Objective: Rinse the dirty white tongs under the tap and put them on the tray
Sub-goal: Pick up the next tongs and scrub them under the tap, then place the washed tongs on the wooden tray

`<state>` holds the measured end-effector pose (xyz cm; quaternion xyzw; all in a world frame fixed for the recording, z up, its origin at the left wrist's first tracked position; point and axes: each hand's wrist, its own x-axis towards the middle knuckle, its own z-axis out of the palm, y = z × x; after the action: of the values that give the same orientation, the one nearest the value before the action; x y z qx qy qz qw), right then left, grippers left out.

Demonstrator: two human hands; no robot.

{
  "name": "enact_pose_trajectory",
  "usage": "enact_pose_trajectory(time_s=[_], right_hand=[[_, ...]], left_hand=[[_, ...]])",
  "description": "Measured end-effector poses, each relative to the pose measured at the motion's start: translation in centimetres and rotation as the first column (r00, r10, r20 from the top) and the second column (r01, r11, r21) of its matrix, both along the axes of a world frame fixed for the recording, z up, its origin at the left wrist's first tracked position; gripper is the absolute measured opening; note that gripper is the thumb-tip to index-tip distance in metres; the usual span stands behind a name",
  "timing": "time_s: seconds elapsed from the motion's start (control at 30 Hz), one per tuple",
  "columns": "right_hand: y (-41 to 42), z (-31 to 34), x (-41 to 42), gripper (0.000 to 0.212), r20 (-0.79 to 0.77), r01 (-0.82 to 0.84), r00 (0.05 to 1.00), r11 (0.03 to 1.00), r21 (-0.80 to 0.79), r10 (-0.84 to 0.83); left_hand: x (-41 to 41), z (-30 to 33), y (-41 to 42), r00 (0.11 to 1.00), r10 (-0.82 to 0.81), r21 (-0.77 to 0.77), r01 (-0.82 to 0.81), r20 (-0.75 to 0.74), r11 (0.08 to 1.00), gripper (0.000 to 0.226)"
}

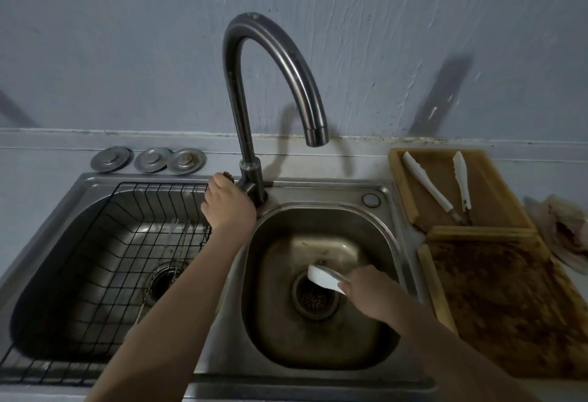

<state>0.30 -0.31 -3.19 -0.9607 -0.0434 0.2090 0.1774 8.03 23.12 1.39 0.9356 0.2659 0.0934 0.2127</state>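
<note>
My right hand (370,295) grips white tongs (323,276) low in the right sink basin (375,236), above the drain (315,298); only their white end shows past my fingers. My left hand (227,204) is curled round the tap handle (228,175) at the base of the dark curved tap (254,90). No water shows at the spout (317,136). A wooden tray (496,201) on the right counter holds two more white tongs, one (426,187) on its left and one (462,182) further right.
The left basin holds a black wire basket (105,261) with metal utensils inside. Three metal sink plugs (149,160) lie behind it. A stained wooden board (509,303) sits in front of the tray, and a soiled plate (569,233) lies at the far right.
</note>
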Motion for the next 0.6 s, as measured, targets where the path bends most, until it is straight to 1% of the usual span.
enact_pose_trajectory(time_s=[0.03, 0.1, 0.13, 0.23, 0.27, 0.3, 0.37, 0.43, 0.47, 0.5, 0.57, 0.6], right_hand=[[-0.2, -0.2, -0.2, 0.037, -0.030, -0.005, 1.000, 1.000, 0.003, 0.005], [-0.4, -0.2, -0.4, 0.036, -0.022, 0.004, 1.000, 0.999, 0.038, -0.004], [-0.5, 0.0, -0.3, 0.036, -0.013, 0.003, 1.000, 0.999, 0.037, -0.003], [-1.1, 1.0, -0.1, 0.036, -0.031, 0.003, 1.000, 0.998, 0.056, -0.002], [-1.5, 1.5, 0.2, 0.036, -0.038, 0.026, 0.999, 0.996, 0.080, -0.023], [-2.0, 2.2, 0.5, 0.041, -0.039, 0.057, 0.998, 0.993, 0.107, -0.053], [-3.1, 3.7, 1.4, 0.047, -0.007, 0.134, 0.991, 0.977, 0.166, -0.135], [-5.0, 5.4, 2.5, 0.052, 0.054, 0.212, 0.972, 0.949, 0.234, -0.231], [-6.1, 6.2, 3.1, 0.050, 0.088, 0.252, 0.954, 0.927, 0.278, -0.286], [-7.3, 7.0, 3.7, 0.046, 0.133, 0.288, 0.930, 0.902, 0.322, -0.344], [-9.8, 8.1, 4.9, 0.036, 0.243, 0.329, 0.874, 0.881, 0.340, -0.421], [-11.3, 8.5, 5.5, 0.036, 0.290, 0.353, 0.847, 0.880, 0.318, -0.445]], left_hand=[[-0.1, 0.1, -0.1, 1.000, 0.002, -0.026, -0.002, 0.004, 1.000, 0.033], [-0.2, 0.3, -0.3, 1.000, 0.015, -0.104, -0.013, 0.015, 0.994, 0.036], [-0.4, 0.5, -0.5, 1.000, 0.024, -0.159, -0.022, 0.008, 0.987, 0.043], [-1.2, 1.2, -2.0, 0.999, 0.032, -0.366, -0.038, -0.022, 0.930, 0.079], [-1.4, 1.4, -3.0, 0.999, 0.007, -0.429, -0.021, -0.034, 0.903, 0.087], [-1.7, 1.5, -3.8, 0.998, -0.027, -0.470, -0.003, -0.057, 0.883, 0.090], [-2.0, 1.4, -5.4, 0.986, -0.107, -0.484, 0.033, -0.127, 0.874, 0.086], [-1.9, 1.3, -7.3, 0.947, -0.252, -0.430, 0.147, -0.198, 0.891, 0.074], [-1.7, 1.2, -8.3, 0.919, -0.349, -0.409, 0.253, -0.181, 0.877, 0.064], [-1.4, 1.1, -9.4, 0.884, -0.451, -0.397, 0.373, -0.122, 0.839, 0.051], [-0.7, 1.1, -11.6, 0.789, -0.614, -0.383, 0.572, 0.017, 0.725, 0.029], [-0.2, 1.2, -13.0, 0.740, -0.671, -0.369, 0.638, 0.053, 0.675, 0.025]])
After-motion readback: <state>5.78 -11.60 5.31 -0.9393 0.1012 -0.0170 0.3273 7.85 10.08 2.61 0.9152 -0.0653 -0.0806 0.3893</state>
